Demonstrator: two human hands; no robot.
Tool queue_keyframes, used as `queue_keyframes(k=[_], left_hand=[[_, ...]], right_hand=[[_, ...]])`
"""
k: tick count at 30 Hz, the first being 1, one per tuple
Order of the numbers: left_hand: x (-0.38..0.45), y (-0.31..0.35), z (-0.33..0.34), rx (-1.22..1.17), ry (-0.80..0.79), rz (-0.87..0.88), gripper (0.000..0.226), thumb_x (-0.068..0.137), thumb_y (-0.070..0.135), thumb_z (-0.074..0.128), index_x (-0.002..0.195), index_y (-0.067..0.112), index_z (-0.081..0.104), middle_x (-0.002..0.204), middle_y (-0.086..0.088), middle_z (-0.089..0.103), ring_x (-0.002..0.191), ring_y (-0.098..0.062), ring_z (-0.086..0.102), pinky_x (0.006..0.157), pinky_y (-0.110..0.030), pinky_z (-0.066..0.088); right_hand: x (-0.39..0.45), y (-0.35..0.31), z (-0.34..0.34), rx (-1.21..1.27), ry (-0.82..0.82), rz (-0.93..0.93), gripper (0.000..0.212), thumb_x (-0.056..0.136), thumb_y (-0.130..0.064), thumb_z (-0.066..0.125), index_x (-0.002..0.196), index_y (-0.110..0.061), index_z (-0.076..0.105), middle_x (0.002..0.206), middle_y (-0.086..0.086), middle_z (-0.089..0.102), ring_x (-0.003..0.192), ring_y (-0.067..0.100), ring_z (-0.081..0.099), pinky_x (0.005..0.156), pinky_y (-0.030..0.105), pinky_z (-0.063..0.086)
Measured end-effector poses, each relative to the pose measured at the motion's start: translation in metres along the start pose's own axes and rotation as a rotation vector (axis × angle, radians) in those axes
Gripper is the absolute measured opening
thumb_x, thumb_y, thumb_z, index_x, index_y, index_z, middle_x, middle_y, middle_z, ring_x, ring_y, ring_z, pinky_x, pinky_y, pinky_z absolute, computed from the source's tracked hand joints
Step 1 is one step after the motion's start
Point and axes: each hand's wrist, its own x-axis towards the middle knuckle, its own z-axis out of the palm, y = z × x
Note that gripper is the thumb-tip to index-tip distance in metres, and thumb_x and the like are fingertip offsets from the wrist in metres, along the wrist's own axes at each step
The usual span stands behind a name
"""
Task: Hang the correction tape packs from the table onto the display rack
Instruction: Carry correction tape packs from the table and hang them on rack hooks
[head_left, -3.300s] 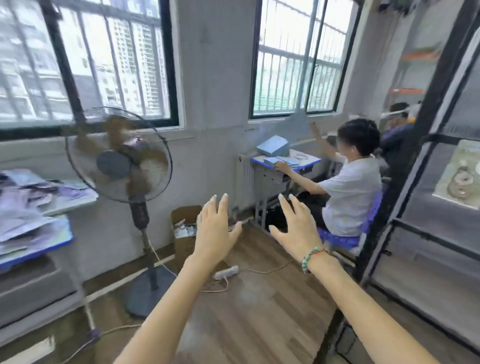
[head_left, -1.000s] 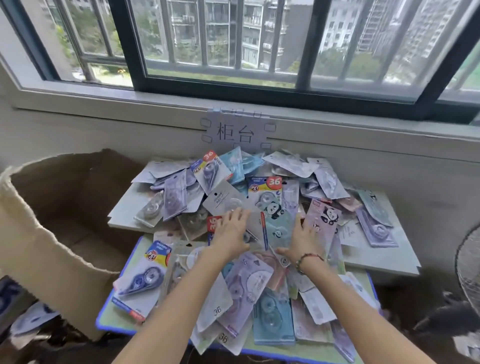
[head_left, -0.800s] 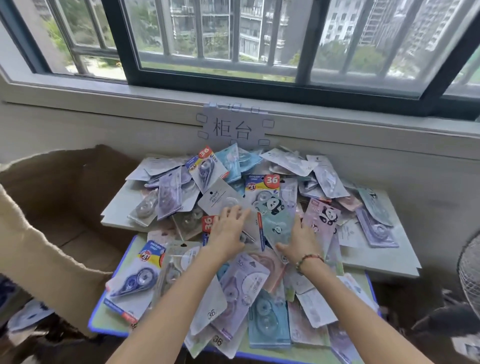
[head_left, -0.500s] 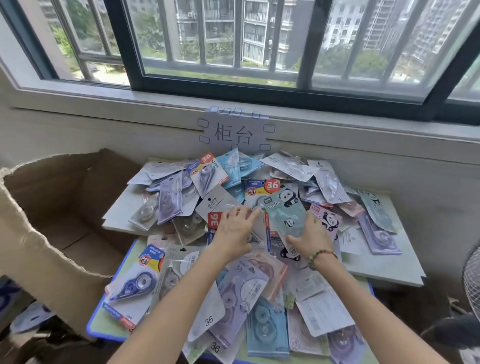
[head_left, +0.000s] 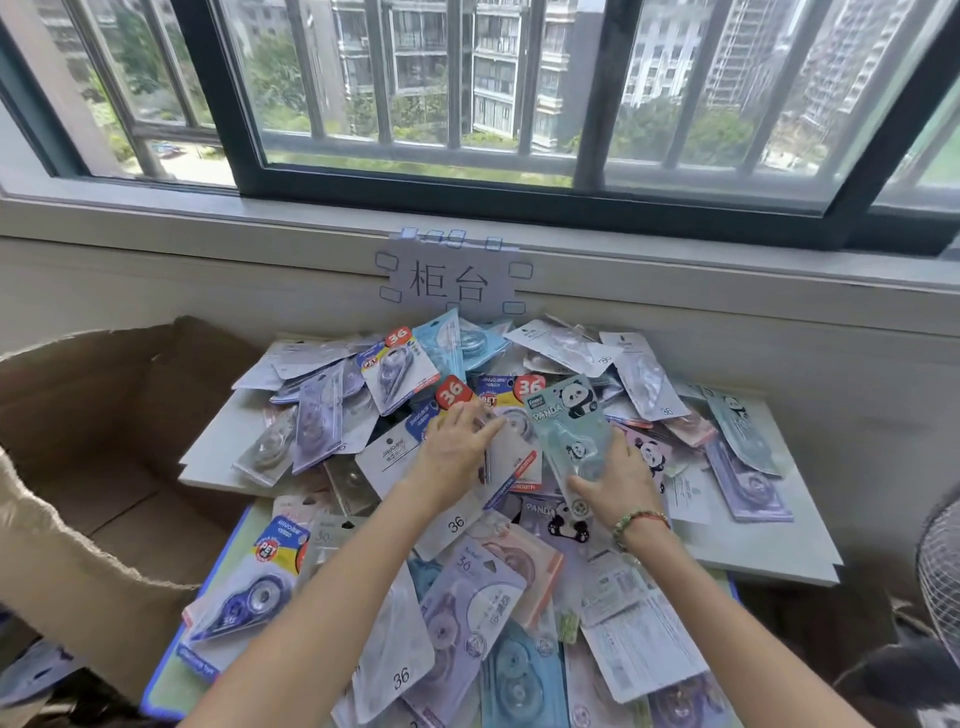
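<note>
Fingers of the right hand (head_left: 615, 480) curl around the lower end of the teal panda pack (head_left: 569, 426), whose long axis runs away from the person, while the left hand (head_left: 457, 449) lies flat, fingers straight, on packs just beside it.

Your hands reach into a heap of correction tape packs (head_left: 467, 613) on the surface (head_left: 769, 551) below a window. Your left hand (head_left: 457, 449) lies flat on a white-backed pack (head_left: 395, 457). Your right hand (head_left: 615, 480) grips the teal panda pack (head_left: 569, 421). A cardboard box (head_left: 104, 467) stands at left.
</note>
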Motion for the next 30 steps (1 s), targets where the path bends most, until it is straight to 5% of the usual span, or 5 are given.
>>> queue_keyframes(k=[4,8,17,23,30], left_hand=[[0.003,0.005,-0.007,0.015,0.04,-0.301,0.06,0.096,0.027,0.047,0.149,0.011,0.022,0.136,-0.015,0.039,0.122,-0.028,0.042,0.097,-0.036,0.04],[0.011,0.011,-0.012,-0.073,-0.084,-0.503,0.065,0.101,0.041,0.034,0.151,0.007,0.012,0.127,-0.022,0.051,0.113,-0.032,0.053,0.081,-0.036,0.046],[0.023,0.033,-0.01,-0.175,-0.13,-0.567,0.092,0.088,0.074,0.03,0.152,0.01,0.012,0.143,-0.026,0.032,0.126,-0.04,0.039,0.098,-0.046,0.038],[0.02,0.049,-0.007,-0.382,-0.093,-0.633,0.09,0.089,0.069,0.039,0.155,0.017,0.004,0.159,-0.017,0.003,0.14,-0.051,0.016,0.112,-0.06,0.023],[0.03,0.048,0.001,-0.647,0.102,-0.799,0.08,0.089,0.056,0.056,0.148,0.015,0.021,0.154,-0.025,0.009,0.139,-0.046,0.019,0.113,-0.052,0.027]], right_hand=[[0.005,0.0,0.0,-0.009,-0.013,0.014,0.081,0.078,-0.034,0.07,0.143,-0.015,0.025,0.13,0.013,0.048,0.117,0.028,0.047,0.089,0.039,0.046],[0.008,-0.005,0.001,-0.013,-0.016,0.015,0.085,0.08,-0.035,0.071,0.145,-0.011,0.021,0.136,0.016,0.042,0.123,0.03,0.043,0.093,0.039,0.042],[0.007,-0.008,0.001,-0.016,-0.031,0.008,0.089,0.082,-0.035,0.07,0.148,-0.01,0.015,0.141,0.015,0.037,0.128,0.029,0.041,0.1,0.037,0.039],[0.005,-0.006,0.004,-0.06,-0.029,0.034,0.094,0.082,-0.036,0.07,0.15,-0.008,0.011,0.152,0.015,0.02,0.133,0.028,0.035,0.103,0.036,0.037],[0.003,-0.007,0.007,-0.152,-0.023,0.045,0.101,0.083,-0.044,0.067,0.152,-0.011,0.0,0.149,0.018,0.023,0.132,0.03,0.034,0.105,0.038,0.036]])
